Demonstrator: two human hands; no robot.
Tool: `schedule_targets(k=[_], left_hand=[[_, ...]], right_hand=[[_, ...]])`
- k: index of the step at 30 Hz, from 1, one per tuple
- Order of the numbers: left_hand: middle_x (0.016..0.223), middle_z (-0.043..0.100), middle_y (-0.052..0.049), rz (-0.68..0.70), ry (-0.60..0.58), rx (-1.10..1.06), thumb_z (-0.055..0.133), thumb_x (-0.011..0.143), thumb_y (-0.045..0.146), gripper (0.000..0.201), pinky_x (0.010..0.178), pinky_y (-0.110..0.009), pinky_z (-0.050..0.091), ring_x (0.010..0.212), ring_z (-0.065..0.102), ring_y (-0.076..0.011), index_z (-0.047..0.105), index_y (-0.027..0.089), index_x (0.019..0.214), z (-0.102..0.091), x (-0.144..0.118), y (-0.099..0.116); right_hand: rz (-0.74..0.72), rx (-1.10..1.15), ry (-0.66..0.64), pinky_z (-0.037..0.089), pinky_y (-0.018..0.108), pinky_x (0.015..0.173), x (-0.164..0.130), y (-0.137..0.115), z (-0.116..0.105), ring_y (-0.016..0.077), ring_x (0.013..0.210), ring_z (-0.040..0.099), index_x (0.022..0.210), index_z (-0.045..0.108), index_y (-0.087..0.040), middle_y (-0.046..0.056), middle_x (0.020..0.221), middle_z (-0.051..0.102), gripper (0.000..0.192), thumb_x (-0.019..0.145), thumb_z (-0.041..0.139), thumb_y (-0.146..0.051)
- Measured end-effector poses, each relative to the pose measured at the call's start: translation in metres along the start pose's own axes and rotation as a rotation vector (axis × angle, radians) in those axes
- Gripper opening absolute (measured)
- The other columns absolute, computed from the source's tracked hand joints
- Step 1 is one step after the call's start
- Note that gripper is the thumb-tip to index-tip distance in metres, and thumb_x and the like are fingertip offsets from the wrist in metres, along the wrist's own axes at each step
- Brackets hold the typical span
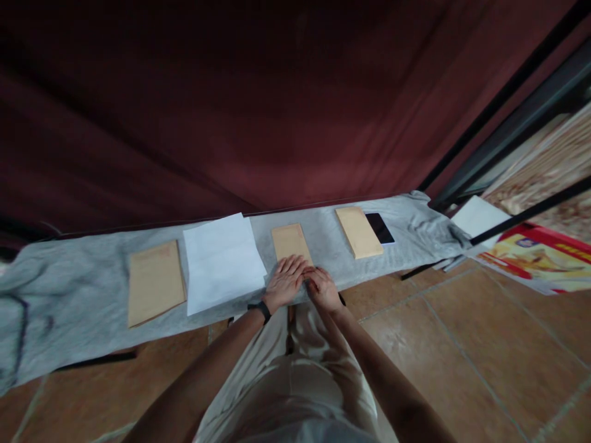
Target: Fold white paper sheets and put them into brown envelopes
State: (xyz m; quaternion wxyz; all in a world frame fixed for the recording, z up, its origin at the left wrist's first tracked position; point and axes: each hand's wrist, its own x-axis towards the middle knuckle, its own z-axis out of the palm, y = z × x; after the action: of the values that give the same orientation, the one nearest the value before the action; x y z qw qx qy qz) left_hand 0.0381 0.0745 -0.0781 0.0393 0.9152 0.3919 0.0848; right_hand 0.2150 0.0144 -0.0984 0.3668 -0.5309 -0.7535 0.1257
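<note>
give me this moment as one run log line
left hand: flat on middle envelope | right hand: at its near edge | white sheets to the left | grey cloth underneath

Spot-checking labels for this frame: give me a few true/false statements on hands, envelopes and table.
1. Both hands rest on the middle brown envelope. True: left hand and right hand press its near end.
2. The white paper lies right of that envelope. False: it lies left of it.
3. A dark phone lies beside the right envelope. True.
4. The left wrist is bare. False: it wears a black band.
5. The table has a red cloth. False: the grey cloth covers it.
</note>
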Motion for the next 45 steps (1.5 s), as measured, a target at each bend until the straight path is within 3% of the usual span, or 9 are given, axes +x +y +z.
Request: schedule_targets(k=[15, 23, 28, 34, 45], left_hand=[[0.164, 0.037, 0.000, 0.020, 0.014, 0.010, 0.034, 0.104, 0.032, 0.053, 0.129, -0.047, 0.021, 0.155, 0.027, -0.0237, 0.042, 0.027, 0.157, 0.005, -0.001, -0.003], [0.161, 0.043, -0.001, 0.028, 0.065, 0.015, 0.035, 0.104, 0.031, 0.052, 0.128, -0.047, 0.024, 0.154, 0.032, -0.0241, 0.045, 0.024, 0.155, 0.007, -0.001, -0.002], [0.158, 0.048, -0.005, 0.069, 0.102, -0.005, 0.036, 0.103, 0.028, 0.051, 0.126, -0.046, 0.029, 0.151, 0.038, -0.0244, 0.049, 0.019, 0.152, 0.010, -0.001, -0.003], [0.150, 0.057, -0.012, 0.110, 0.131, -0.035, 0.037, 0.103, 0.025, 0.049, 0.123, -0.044, 0.037, 0.146, 0.046, -0.0235, 0.054, 0.012, 0.146, 0.018, -0.001, -0.006], [0.151, 0.056, -0.014, 0.138, 0.124, -0.052, 0.037, 0.103, 0.026, 0.047, 0.123, -0.043, 0.037, 0.146, 0.046, -0.0219, 0.052, 0.010, 0.145, 0.015, -0.012, -0.002]], right_hand=[[0.007, -0.006, -0.037, 0.041, 0.047, 0.117, 0.000, 0.000, -0.001, 0.0205, 0.123, 0.062, 0.116, 0.067, -0.022, 0.007, 0.124, 0.071, 0.035, 0.092, 0.045, -0.009], [0.079, 0.012, -0.035, 0.050, 0.043, 0.106, 0.008, 0.025, -0.010, 0.0221, 0.116, 0.066, 0.110, 0.070, -0.022, 0.009, 0.117, 0.074, 0.031, 0.096, 0.044, -0.011], [0.159, 0.049, 0.042, 0.054, 0.041, 0.104, 0.029, 0.034, -0.008, 0.0224, 0.113, 0.068, 0.117, 0.072, -0.021, 0.010, 0.119, 0.074, 0.032, 0.100, 0.044, -0.021], [0.100, 0.072, -0.076, 0.048, 0.044, 0.115, 0.051, 0.037, 0.000, 0.0211, 0.127, 0.062, 0.127, 0.071, -0.021, 0.009, 0.131, 0.071, 0.038, 0.104, 0.041, -0.029], [0.087, -0.111, -0.191, 0.033, 0.048, 0.123, 0.055, 0.034, -0.003, 0.0218, 0.142, 0.050, 0.137, 0.065, -0.019, 0.010, 0.147, 0.060, 0.045, 0.108, 0.033, -0.034]])
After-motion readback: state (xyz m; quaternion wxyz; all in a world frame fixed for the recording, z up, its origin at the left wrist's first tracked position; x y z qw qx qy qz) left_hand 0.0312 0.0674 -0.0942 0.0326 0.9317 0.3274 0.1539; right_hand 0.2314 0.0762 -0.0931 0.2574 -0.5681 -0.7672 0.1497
